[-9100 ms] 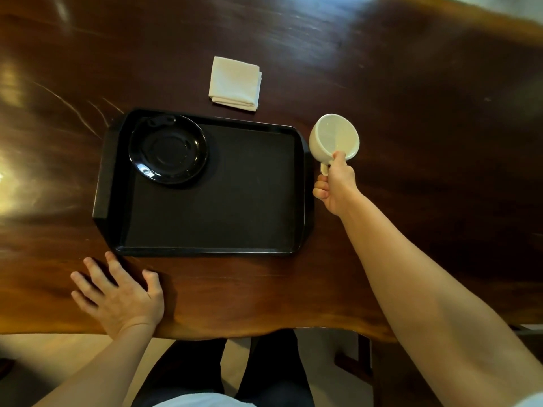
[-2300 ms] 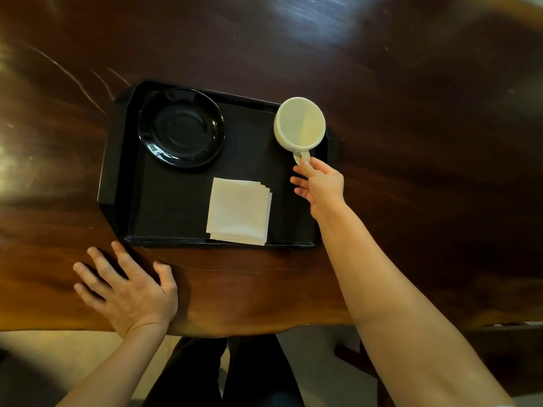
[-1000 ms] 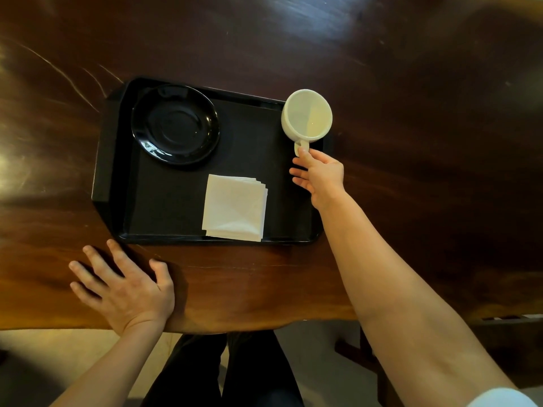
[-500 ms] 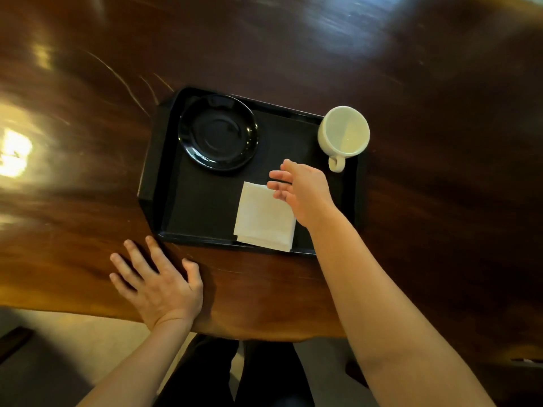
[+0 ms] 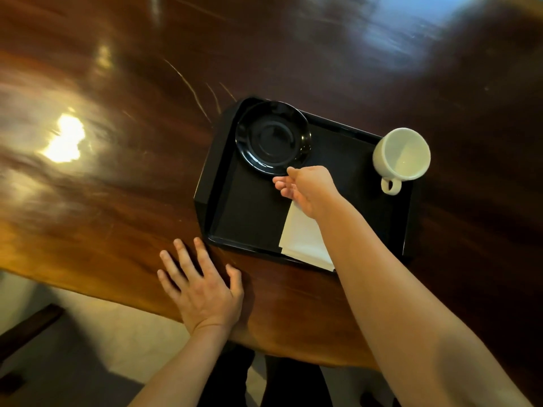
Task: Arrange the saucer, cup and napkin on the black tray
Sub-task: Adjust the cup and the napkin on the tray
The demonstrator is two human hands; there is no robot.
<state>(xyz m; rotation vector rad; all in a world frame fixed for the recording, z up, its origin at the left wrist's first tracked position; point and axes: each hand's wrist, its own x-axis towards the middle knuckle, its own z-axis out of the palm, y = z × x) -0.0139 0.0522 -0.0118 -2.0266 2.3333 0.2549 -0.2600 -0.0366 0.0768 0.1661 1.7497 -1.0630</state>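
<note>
The black tray (image 5: 246,212) lies on the dark wooden table. A black saucer (image 5: 271,136) sits in its far left corner. The white cup (image 5: 402,155) stands upright in the far right corner, handle toward me. A folded white napkin (image 5: 301,236) lies at the tray's near edge, partly hidden by my right forearm. My right hand (image 5: 308,188) hovers over the tray between napkin and saucer, fingers apart, fingertips close to the saucer's near rim, holding nothing. My left hand (image 5: 202,286) rests flat on the table just in front of the tray's near left corner.
The wooden table (image 5: 117,142) stretches far to the left and back, with bright light glare on its left part. Its near edge runs just below my left hand. Pale floor (image 5: 88,348) and my dark trousers show beneath.
My right hand has let go of the cup and moved left across the tray, over the napkin toward the saucer. The view has swung, shifting the tray rightward. The left hand stays put.
</note>
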